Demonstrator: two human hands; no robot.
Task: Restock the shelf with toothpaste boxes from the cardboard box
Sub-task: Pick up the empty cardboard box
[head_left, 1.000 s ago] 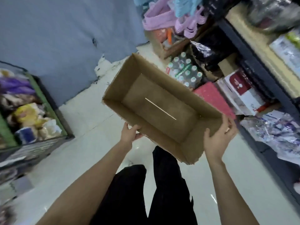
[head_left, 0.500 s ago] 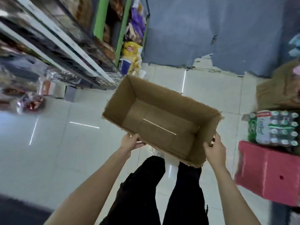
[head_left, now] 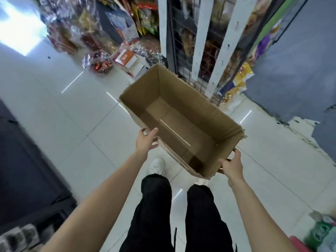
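An open brown cardboard box [head_left: 183, 106] is carried in the air over the white tiled floor, in front of my legs. Its inside shows only bare cardboard; no toothpaste boxes are visible. My left hand [head_left: 146, 140] grips the near long wall at its left part, thumb over the rim. My right hand [head_left: 231, 165] holds the near right corner, fingers curled round the torn edge. Beyond the box stands a wire shelf rack [head_left: 209, 42] with white uprights and packed goods.
Wrapped snack packs [head_left: 98, 62] and small cartons [head_left: 127, 59] lie on the floor at the upper left. A dark shelf unit [head_left: 23, 170] fills the left edge. A grey wall [head_left: 300, 70] is at the right. A bottle pack [head_left: 321, 235] sits at the bottom right.
The view has swung round to the left: the wire rack now stands straight ahead and the bottle pack has slid to the bottom right. Both hands keep their hold on the box.
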